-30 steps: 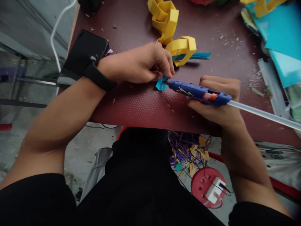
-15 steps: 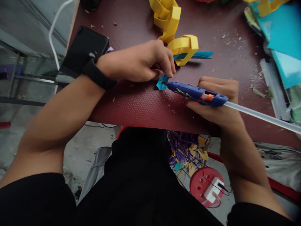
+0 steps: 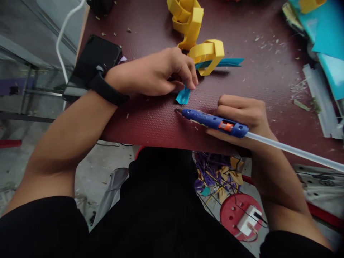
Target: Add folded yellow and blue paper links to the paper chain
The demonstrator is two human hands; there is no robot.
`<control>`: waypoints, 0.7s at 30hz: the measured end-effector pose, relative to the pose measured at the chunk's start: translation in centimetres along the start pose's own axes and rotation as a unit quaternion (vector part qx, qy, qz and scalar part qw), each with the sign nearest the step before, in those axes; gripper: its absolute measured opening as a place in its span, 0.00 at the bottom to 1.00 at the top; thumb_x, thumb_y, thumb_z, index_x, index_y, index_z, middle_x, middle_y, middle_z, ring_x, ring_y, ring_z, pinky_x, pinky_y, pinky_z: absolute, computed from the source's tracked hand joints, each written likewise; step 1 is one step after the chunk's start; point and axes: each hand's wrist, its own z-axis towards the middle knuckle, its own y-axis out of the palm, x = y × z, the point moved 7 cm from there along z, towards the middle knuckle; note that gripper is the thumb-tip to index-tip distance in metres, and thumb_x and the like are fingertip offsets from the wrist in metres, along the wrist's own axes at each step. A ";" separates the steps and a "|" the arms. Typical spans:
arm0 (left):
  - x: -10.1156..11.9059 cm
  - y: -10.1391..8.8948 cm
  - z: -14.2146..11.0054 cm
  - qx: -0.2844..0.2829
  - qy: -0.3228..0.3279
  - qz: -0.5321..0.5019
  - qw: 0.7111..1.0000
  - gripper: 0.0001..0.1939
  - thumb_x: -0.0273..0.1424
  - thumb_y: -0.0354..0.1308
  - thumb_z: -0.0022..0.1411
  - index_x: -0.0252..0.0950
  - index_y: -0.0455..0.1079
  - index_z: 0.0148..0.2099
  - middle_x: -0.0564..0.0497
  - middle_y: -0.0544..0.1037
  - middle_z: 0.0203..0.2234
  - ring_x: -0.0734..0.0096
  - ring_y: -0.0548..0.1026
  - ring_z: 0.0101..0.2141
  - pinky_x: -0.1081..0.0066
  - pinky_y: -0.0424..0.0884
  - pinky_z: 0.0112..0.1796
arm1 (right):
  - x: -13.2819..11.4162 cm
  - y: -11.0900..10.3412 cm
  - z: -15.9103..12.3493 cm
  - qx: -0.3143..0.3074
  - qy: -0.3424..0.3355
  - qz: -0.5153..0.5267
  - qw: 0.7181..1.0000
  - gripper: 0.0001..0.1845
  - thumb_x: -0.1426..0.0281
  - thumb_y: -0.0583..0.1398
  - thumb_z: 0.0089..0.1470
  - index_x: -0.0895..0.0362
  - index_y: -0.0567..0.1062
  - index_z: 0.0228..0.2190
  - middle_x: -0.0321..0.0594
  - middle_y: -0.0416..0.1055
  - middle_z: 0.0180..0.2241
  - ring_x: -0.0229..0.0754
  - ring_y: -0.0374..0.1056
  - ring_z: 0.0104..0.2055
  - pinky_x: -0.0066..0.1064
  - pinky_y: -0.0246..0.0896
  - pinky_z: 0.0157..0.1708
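My left hand is closed on a blue strip, whose short end sticks out below the fingertips with a shiny smear on it. Beyond the fingers, blue strip ends run through a yellow folded loop; whether they belong to the same strip is hidden by the hand. My right hand grips a blue glue gun with a long clear glue stick at its back. The gun's dark nozzle lies just below the strip's end, apart from it but for what looks like a thin thread of glue.
More yellow folded loops stand behind my left hand. A black phone lies at the left of the dark red table. Blue sheets and clear glue sticks lie at the right. Below are scraps and a red stool bearing a white plug block.
My right hand has drawn the glue gun down and to the left, taking its nozzle off the blue strip. My left hand keeps its hold almost in place.
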 end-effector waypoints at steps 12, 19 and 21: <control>0.0 0.0 0.1 -0.008 -0.039 -0.024 0.999 0.13 0.42 0.66 0.72 0.47 0.89 0.51 0.47 0.90 0.54 0.58 0.86 0.53 0.61 0.82 0.58 | 0.7 -1.5 -0.6 0.087 0.041 -0.014 0.995 0.10 0.67 0.72 0.63 0.50 0.75 0.35 0.35 0.69 0.32 0.39 0.62 0.30 0.37 0.55 0.32; -0.5 0.0 0.1 -0.007 -0.039 -0.020 0.999 0.13 0.39 0.69 0.68 0.48 0.88 0.52 0.49 0.90 0.55 0.62 0.85 0.54 0.65 0.82 0.57 | 1.3 -1.0 -0.3 0.074 0.039 -0.018 0.996 0.15 0.69 0.74 0.59 0.53 0.71 0.32 0.30 0.61 0.29 0.33 0.54 0.27 0.33 0.46 0.28; -0.5 0.1 0.1 -0.014 -0.036 -0.015 0.999 0.13 0.39 0.69 0.67 0.48 0.88 0.52 0.51 0.90 0.55 0.63 0.85 0.54 0.67 0.82 0.57 | 1.5 -0.9 -0.4 0.077 0.040 -0.019 0.996 0.16 0.69 0.74 0.59 0.53 0.70 0.32 0.29 0.60 0.28 0.33 0.53 0.27 0.33 0.45 0.28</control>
